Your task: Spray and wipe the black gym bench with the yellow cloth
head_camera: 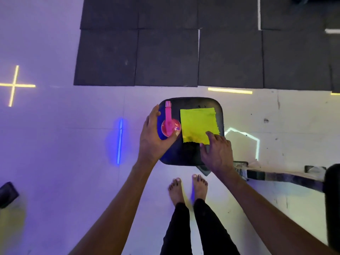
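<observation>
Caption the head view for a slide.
Left hand grips a pink spray bottle while right hand touches a yellow-green cloth on a black seat.

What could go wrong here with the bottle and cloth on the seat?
1. The spray bottle stands near the left edge of the seat; if the left hand slips, it may drop by the bare feet.
2. The right hand touches only the near corner of the cloth, which may drag and bunch.

Black trousers [176,229], bare feet [176,188], bare forearms [117,201]
</observation>
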### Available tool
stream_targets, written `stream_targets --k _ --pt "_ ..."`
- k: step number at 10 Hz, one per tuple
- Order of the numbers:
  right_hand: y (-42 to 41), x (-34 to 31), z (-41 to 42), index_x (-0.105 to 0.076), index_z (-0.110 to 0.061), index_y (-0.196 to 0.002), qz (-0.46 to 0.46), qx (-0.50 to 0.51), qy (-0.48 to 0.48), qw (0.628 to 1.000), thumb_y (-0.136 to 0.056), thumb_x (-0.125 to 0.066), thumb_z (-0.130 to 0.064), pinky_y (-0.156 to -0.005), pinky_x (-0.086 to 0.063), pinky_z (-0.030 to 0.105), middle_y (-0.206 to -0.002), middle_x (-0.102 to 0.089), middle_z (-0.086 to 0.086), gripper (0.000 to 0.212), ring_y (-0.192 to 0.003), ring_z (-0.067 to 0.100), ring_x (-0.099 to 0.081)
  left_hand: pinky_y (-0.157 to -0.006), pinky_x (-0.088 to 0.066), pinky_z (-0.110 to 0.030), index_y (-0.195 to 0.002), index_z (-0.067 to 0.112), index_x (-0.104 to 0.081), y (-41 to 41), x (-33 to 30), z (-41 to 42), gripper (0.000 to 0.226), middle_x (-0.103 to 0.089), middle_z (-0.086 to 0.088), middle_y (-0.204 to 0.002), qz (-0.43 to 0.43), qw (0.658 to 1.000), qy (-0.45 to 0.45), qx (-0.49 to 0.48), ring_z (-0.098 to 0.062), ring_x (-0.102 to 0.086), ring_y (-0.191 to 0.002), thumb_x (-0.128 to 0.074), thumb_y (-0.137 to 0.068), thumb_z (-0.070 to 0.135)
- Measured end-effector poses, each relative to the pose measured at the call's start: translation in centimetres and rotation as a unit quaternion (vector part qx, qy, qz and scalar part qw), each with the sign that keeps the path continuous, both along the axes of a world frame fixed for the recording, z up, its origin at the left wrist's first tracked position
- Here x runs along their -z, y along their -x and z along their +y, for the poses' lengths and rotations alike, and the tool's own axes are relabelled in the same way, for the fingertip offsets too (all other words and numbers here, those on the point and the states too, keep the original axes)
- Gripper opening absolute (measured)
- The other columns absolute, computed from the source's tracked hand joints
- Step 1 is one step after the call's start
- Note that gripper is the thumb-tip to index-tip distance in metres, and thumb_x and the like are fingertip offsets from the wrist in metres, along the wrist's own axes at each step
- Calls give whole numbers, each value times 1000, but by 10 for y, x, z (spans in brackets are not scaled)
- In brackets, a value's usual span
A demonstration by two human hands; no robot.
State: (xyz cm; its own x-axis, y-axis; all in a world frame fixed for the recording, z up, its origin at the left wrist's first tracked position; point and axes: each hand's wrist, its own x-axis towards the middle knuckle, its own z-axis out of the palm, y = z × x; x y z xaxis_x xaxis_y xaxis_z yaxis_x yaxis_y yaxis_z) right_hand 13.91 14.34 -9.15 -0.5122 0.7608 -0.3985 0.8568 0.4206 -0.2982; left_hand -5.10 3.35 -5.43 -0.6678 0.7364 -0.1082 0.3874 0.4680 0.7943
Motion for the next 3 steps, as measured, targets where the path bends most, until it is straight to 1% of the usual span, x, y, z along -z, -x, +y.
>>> stream_targets --k 1,2,3 --pt "-5 -24 -6 -59 -5 -144 23 7 1 1000 -101 -65 -33 -100 -47 50 -131 -71 22 52 -121 45 -64 -103 -45 -20 -160 16 -32 -8 -10 -17 100 -52 -6 -152 26 1000 12 -4 -23 -53 -136 -82 -79 46" --pt "-20 -60 -16 -52 -5 -151 39 -3 -10 999 -103 -59 -43 -106 -46 51 -143 -65 20 62 -131 42 -60 -109 -30 -7 -157 12 -39 -24 -26 -43 89 -52 -7 -153 62 997 45 -13 -20 -46 -142 -80 -85 44" --pt "-41 -92 -27 -50 -6 -153 55 -9 -36 998 -98 -43 -55 -110 -45 50 -145 -62 17 74 -134 39 -58 -112 -35 -32 -150 6 -49 -46 -41 -61 81 -55 -13 -149 138 989 61 5 -29 -46 -142 -60 -89 58"
